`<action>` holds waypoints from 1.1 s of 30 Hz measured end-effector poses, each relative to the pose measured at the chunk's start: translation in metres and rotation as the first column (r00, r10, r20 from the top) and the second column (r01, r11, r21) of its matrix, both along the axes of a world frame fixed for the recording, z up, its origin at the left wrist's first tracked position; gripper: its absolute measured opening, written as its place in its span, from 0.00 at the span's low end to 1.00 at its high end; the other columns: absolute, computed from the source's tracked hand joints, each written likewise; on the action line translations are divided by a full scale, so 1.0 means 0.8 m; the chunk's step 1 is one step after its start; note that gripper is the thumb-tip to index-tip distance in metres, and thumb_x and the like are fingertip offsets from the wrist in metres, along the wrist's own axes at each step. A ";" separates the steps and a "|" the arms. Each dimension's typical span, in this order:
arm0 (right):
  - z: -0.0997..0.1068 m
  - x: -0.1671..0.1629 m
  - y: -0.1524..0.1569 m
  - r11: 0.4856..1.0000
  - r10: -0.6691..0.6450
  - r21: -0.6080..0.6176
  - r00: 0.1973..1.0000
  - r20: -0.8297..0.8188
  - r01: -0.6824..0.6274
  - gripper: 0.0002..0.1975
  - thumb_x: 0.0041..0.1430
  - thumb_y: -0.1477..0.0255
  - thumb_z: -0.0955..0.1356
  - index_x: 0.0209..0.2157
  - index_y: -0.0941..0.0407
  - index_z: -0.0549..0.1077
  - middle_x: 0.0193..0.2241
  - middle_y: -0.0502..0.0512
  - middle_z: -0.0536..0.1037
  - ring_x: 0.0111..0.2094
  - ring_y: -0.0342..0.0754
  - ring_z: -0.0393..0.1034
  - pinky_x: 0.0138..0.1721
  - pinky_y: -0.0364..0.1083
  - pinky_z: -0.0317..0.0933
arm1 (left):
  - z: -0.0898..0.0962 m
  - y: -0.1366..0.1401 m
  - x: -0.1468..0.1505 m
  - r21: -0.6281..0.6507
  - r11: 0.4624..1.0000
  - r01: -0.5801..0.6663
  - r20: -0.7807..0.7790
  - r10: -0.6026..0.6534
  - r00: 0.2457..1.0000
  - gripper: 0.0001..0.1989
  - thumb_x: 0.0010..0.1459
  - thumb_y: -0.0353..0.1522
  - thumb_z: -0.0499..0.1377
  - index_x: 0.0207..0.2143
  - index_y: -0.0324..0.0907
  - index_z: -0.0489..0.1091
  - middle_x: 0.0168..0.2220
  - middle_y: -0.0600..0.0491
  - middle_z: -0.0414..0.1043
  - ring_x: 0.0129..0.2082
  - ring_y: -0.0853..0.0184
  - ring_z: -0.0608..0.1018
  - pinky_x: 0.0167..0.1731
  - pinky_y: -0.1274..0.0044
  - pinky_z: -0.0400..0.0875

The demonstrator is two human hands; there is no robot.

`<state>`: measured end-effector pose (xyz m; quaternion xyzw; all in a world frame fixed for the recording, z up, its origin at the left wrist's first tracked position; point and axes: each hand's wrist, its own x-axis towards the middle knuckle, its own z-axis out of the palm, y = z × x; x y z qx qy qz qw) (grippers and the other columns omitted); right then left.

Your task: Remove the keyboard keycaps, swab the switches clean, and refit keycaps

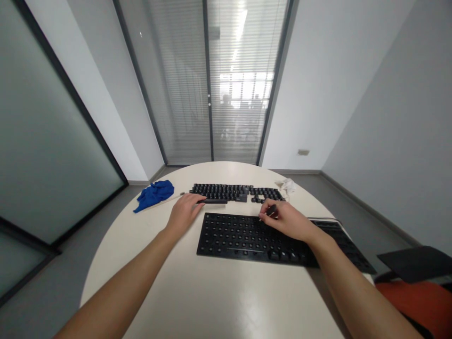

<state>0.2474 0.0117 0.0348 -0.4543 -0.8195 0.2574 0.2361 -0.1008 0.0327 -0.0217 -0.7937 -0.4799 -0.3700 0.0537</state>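
Observation:
A black keyboard (233,235) lies on the round table, its left and middle part stripped of keycaps, with a few caps along its bottom row. My left hand (185,210) is closed at the left end of a long black spacebar keycap (215,201), fingers above and thumb below it. Over the keyboard's upper middle, my right hand (284,219) pinches a small dark tool (271,210) with a thin pale tip pointing down at the key sockets. Its exact kind is unclear. Behind both hands, loose black keycaps (221,190) are laid out in rows.
A crumpled blue cloth (155,193) lies at the left, beside a thin stick-like brush (162,203). White crumpled tissue (287,185) sits at the back right. A cable (326,218) runs behind the keyboard. An orange-and-black chair (409,301) stands right of the table (212,301).

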 end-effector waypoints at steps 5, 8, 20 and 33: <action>0.000 -0.005 -0.004 0.999 0.039 -0.005 0.998 0.039 -0.038 0.08 0.62 0.65 0.66 0.35 0.55 0.71 0.28 0.52 0.78 0.29 0.48 0.75 0.32 0.45 0.65 | -0.004 0.013 0.003 -0.032 0.999 -0.041 -0.019 0.040 0.999 0.07 0.62 0.31 0.61 0.43 0.43 0.76 0.42 0.50 0.79 0.45 0.57 0.75 0.48 0.65 0.70; -0.002 -0.004 -0.003 0.999 0.047 -0.002 0.997 0.061 -0.046 0.09 0.62 0.64 0.66 0.34 0.55 0.71 0.27 0.52 0.78 0.29 0.48 0.74 0.31 0.45 0.64 | -0.005 0.015 0.007 -0.050 0.997 -0.055 -0.051 0.052 0.997 0.07 0.61 0.30 0.62 0.42 0.43 0.77 0.41 0.49 0.78 0.45 0.57 0.75 0.48 0.65 0.70; 0.003 -0.010 -0.008 0.987 0.162 -0.030 0.978 0.129 -0.160 0.07 0.60 0.67 0.68 0.33 0.56 0.75 0.29 0.53 0.79 0.29 0.47 0.73 0.32 0.44 0.62 | 0.005 0.014 0.015 -0.030 0.998 -0.057 -0.239 0.049 0.970 0.06 0.62 0.31 0.61 0.42 0.43 0.75 0.44 0.49 0.76 0.49 0.56 0.71 0.51 0.64 0.65; 0.014 -0.010 -0.018 0.986 0.153 -0.080 0.981 0.115 -0.145 0.19 0.65 0.59 0.64 0.27 0.57 0.74 0.23 0.52 0.76 0.26 0.46 0.68 0.30 0.44 0.58 | -0.002 0.024 0.013 0.030 0.997 -0.069 -0.300 0.075 0.951 0.07 0.63 0.31 0.61 0.44 0.42 0.75 0.43 0.49 0.75 0.49 0.55 0.70 0.51 0.63 0.65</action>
